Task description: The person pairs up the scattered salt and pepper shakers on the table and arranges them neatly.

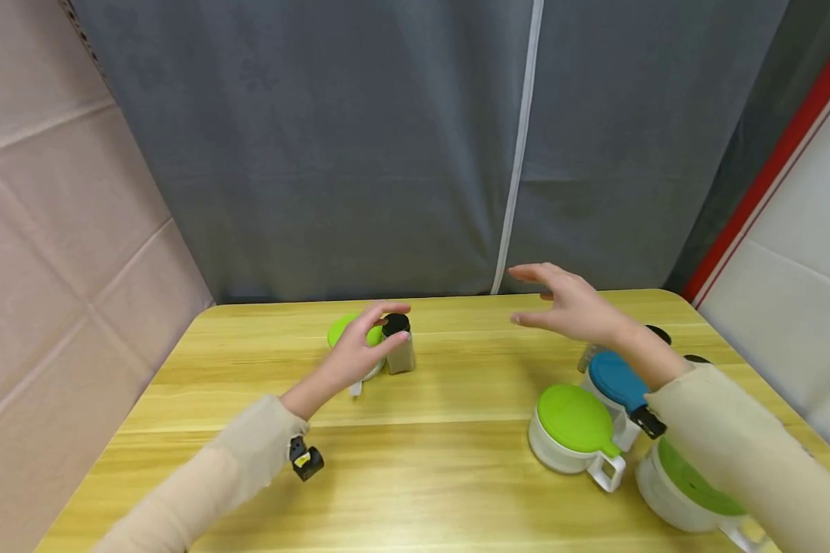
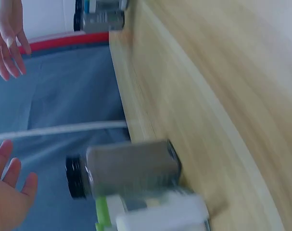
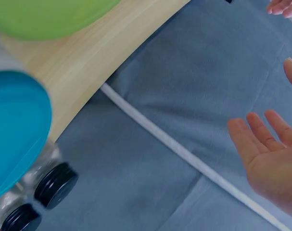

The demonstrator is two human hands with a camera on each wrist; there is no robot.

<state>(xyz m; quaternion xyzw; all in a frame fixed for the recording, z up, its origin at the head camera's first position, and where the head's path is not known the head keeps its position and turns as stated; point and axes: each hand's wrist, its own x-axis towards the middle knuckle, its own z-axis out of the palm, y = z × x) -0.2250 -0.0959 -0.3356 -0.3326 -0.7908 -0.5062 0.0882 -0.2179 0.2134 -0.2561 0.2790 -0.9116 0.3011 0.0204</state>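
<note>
My left hand (image 1: 354, 352) hovers above the far left part of the table, its fingers loosely bent and thumb apart. Behind it stand a clear jar with a black lid (image 1: 401, 358), full of grey-brown contents, and a white-handled pot with a green lid (image 1: 339, 330), partly hidden by the hand. A gap separates the hand from the jar (image 2: 133, 166) in the left wrist view. My right hand (image 1: 572, 309) is raised over the right side, fingers spread and holding nothing. Below its forearm are a pot with a blue lid (image 1: 615, 380) and another green-lidded pot (image 1: 572, 418).
Closer to me on the right, a third green-lidded pot (image 1: 685, 491) sits partly under the right sleeve. Black-capped jars (image 3: 57, 185) stand beside the blue-lidded pot. A grey curtain (image 1: 332, 153) hangs behind the wooden table (image 1: 415, 476); pale walls flank both sides.
</note>
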